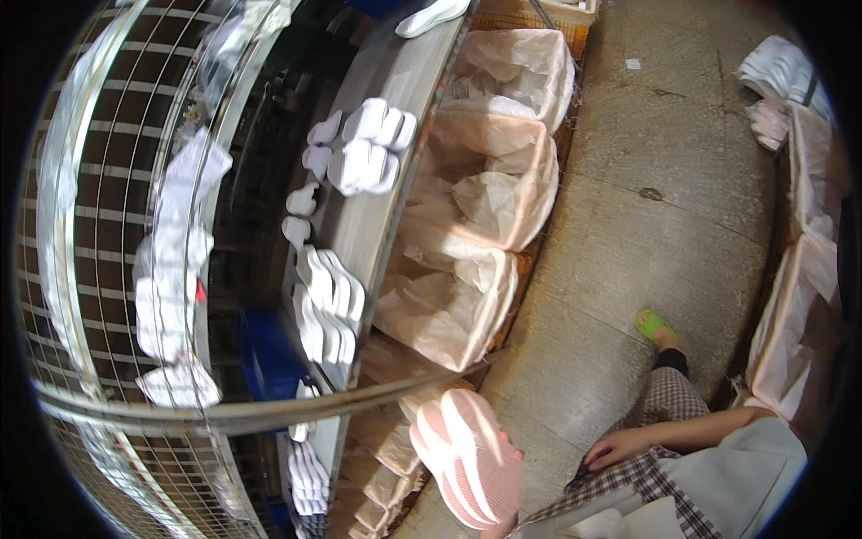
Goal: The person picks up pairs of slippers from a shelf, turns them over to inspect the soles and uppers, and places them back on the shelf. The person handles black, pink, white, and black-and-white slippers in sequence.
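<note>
Several pink shoe soles (476, 467), stacked together and showing their curved sides, are gripped by my left hand (510, 447) at the lower middle. Most of that hand is hidden behind the soles; only some fingertips and a bit of the wrist show. My right hand (618, 446) hangs beside my checked apron and trousers, fingers loosely extended, with nothing visible in it. Left of the soles runs a grey bench (395, 117). On it stand groups of white soles (332, 305) and more white soles (373, 144), with small white pieces (301, 199) along the inner edge.
Bins lined with pale plastic (507, 180) line the bench's side. More lined bins (790, 323) stand at the right, with folded white and pink items (781, 76) at the far end. A metal bar (269, 415) and wire mesh (108, 180) fill the left. My green slipper (654, 323) is on the concrete floor.
</note>
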